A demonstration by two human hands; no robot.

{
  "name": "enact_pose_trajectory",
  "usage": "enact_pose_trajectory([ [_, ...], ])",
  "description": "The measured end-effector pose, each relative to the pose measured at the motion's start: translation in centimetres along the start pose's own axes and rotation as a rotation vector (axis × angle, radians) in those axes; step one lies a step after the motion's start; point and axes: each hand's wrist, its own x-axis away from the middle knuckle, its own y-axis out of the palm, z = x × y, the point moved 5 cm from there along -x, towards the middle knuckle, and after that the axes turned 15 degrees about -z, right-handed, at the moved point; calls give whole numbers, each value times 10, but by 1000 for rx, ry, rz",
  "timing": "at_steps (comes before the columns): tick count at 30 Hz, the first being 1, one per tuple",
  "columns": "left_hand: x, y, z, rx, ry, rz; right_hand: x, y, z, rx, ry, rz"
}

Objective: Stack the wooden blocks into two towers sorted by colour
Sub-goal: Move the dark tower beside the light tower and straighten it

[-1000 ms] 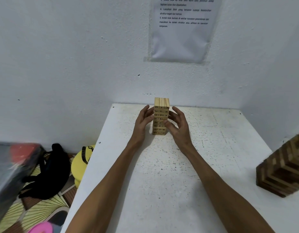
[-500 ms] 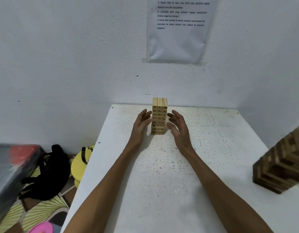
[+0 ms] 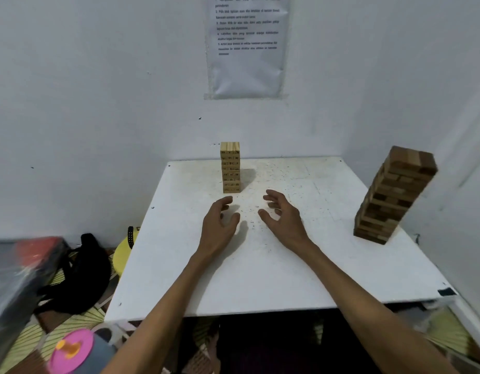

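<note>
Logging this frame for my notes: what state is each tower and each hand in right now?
Light tower: upright, standing free, untouched.
Dark tower: standing near the right edge of the table, untouched.
Left hand: open, empty, short of the light tower.
Right hand: open, empty, touching nothing.

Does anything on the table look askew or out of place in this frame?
The dark tower near the right edge of the table looks tilted, its top leaning right, with uneven, jutting layers; wide-angle distortion may add to that. The light tower at the back stands straight. The left hand and right hand hold nothing.
</note>
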Motion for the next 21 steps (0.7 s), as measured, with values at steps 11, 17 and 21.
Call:
enact_pose_trajectory([
  [11, 23, 90, 59, -370, 137, -274, 126, -63, -9, 525, 115, -23],
  [17, 24, 155, 92, -554, 230, -424, 181, -110, 2, 610, 273, 66],
  [21, 21, 192, 106, -659, 238, -505, 210, -137, 14, 657, 380, 124],
])
